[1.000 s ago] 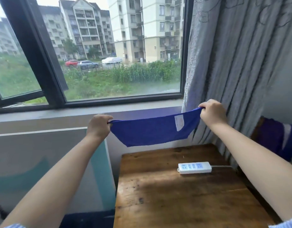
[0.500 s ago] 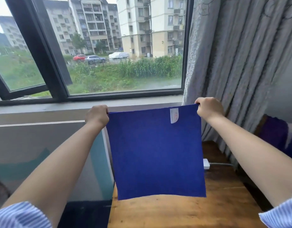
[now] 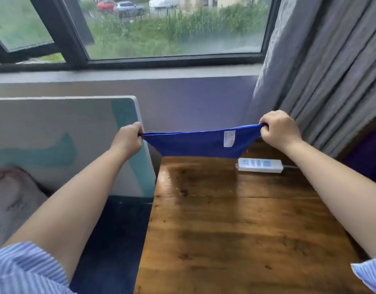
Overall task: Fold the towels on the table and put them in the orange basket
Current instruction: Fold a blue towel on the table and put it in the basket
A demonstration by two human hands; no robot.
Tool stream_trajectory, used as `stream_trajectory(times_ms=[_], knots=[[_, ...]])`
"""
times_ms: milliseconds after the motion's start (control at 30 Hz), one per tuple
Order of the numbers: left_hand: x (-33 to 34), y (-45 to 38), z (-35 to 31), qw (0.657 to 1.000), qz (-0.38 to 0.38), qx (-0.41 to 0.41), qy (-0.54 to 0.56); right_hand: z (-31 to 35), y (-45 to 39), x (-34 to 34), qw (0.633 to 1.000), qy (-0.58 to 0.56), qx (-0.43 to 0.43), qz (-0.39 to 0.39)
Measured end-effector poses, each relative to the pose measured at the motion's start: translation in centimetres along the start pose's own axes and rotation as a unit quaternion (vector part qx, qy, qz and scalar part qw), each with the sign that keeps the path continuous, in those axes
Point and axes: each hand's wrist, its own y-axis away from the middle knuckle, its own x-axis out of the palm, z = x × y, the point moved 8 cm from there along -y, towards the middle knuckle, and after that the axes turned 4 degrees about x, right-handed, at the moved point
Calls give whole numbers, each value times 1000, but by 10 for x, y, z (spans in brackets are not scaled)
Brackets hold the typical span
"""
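Change: since 0.5 s ago towel no longer hangs as a full flat square; it is now a shallow sagging band betw. both hands. Camera tilted down, so more table shows.
Window (image 3: 174, 28): 12 o'clock, dark frame, greenery + parked cars outside.
Curtain (image 3: 322, 71): grey, pleated, 1–2 o'clock, hangs behind R hand.
Table (image 3: 235, 219): wooden, glossy, 5–6 o'clock, fills lower centre-right.
Panel (image 3: 62, 134): white/teal board, 9 o'clock, leans beside table's left edge.
Towel (image 3: 195, 143): blue, held in air above table's far edge, approx. centre of view; top edge stretched nearly level, lower edge droops, looks doubled over (cannot tell for sure). White label (image 3: 229, 138) faces camera, near R end.
Power strip (image 3: 260, 165): white, lies on table at 2 o'clock of table top, just below towel's R part; cord runs off right.
L hand (image 3: 127, 139): fingers curled tight, pinching towel's left end; 9–10 o'clock of towel.
R hand (image 3: 278, 130): fingers curled tight, pinching towel's right end; 3 o'clock of towel.
Sleeves: striped blue/white, at 7 and 5 o'clock corners.
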Motion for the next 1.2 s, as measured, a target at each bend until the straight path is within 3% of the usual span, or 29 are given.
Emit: stream_trajectory(times_ms=[133, 233, 433, 500, 667, 833, 1000, 1067, 1100, 1200], knots=[[76, 55, 25, 977, 190, 60, -69, -11, 64, 72, 986, 24, -27, 164], [143, 118, 49, 920, 356, 100, -132, -20, 137, 140, 944, 70, -33, 321], [230, 216, 90, 797, 533, 143, -243, -21, 254, 217, 854, 196, -132, 463], [248, 243, 100, 770, 557, 163, -266, -21, 283, 231, 831, 220, -151, 487], [271, 275, 103, 754, 544, 239, -281, -27, 312, 238, 814, 257, -147, 500], [281, 288, 109, 738, 553, 256, -288, -26, 341, 242, 785, 292, -139, 529], [280, 284, 110, 673, 629, 232, -311, -29, 334, 246, 751, 317, -138, 563], [277, 264, 101, 692, 632, 192, -293, -19, 306, 246, 788, 290, -131, 528], [279, 248, 93, 717, 616, 180, -273, -9, 285, 246, 833, 255, -132, 473], [284, 187, 62, 834, 494, 159, -190, 8, 230, 254, 916, 125, -67, 376]])
